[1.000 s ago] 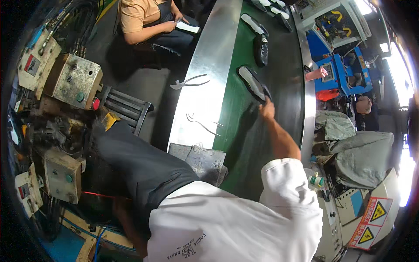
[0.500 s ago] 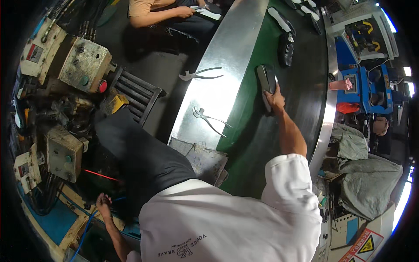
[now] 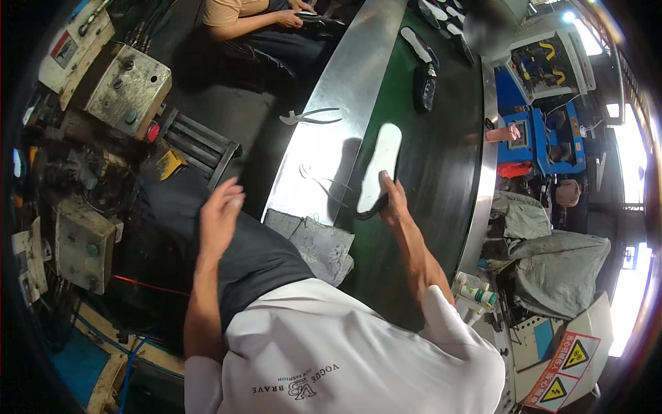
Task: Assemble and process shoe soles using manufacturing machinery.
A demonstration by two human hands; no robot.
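My right hand grips the near end of a shoe sole, white face up with a dark rim, held over the green conveyor belt. My left hand hovers open above my dark trouser leg, fingers apart, holding nothing. Two metal pliers lie on the belt's steel rim: one pair just left of the sole, another farther up. More dark soles ride the belt beyond.
Another person sits at the top handling a sole. Grey control boxes and cables crowd the left. A folded grey cloth lies by my knee. Blue machinery, grey sacks and small bottles stand right of the belt.
My right hand pulled the sole nearer along the belt and turned its white face up. My left hand rose from low at the left up over my thigh.
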